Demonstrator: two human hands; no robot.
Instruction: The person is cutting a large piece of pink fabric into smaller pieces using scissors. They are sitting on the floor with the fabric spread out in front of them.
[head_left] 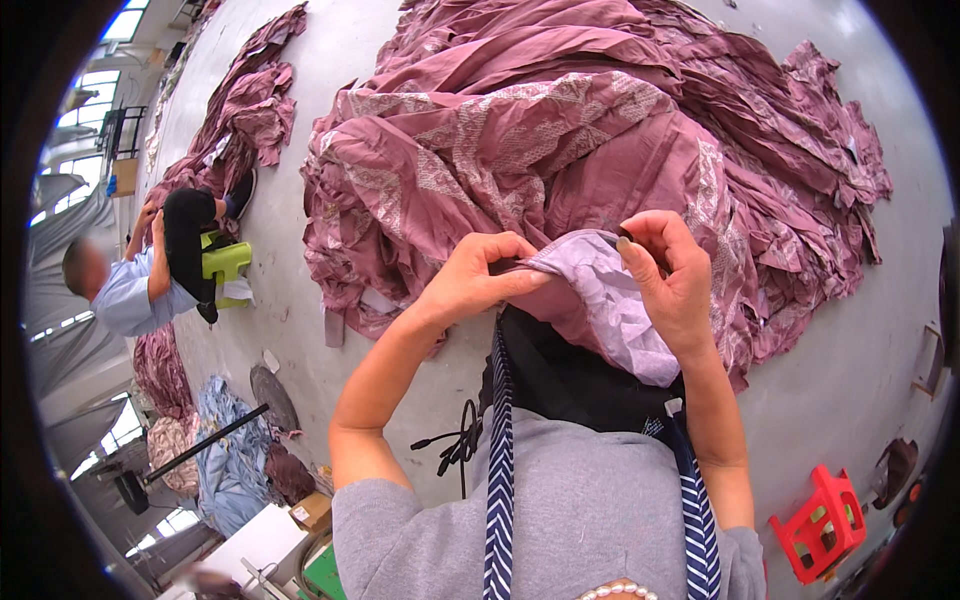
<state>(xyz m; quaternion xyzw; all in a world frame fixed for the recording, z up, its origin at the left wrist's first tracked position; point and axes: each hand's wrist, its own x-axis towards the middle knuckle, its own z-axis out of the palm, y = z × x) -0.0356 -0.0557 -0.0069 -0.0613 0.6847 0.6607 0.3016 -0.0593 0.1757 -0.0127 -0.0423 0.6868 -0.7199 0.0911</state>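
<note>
2 hands: left hand (pixel 478 278) & right hand (pixel 668 280) both pinched on mauve fabric edge (pixel 600 290), w/ fabric heap (pixel 560 140) on floor (pixel 850 380).

Both bare forearms rise from the lower edge, elbows bent, short grey sleeves at the upper arms. The left hand (pixel 480 275) is angled inward, its fingers curled and pinched together. The right hand (pixel 668 280) is raised opposite it, thumb and fingertips pressed closed, wrist bent inward.

I see matt mauve woven cloth (pixel 590 150) with paler printed bands, crinkled lilac lining (pixel 615 305), glossy red plastic stool (pixel 825 520), smooth grey concrete floor (pixel 850 390)
</note>
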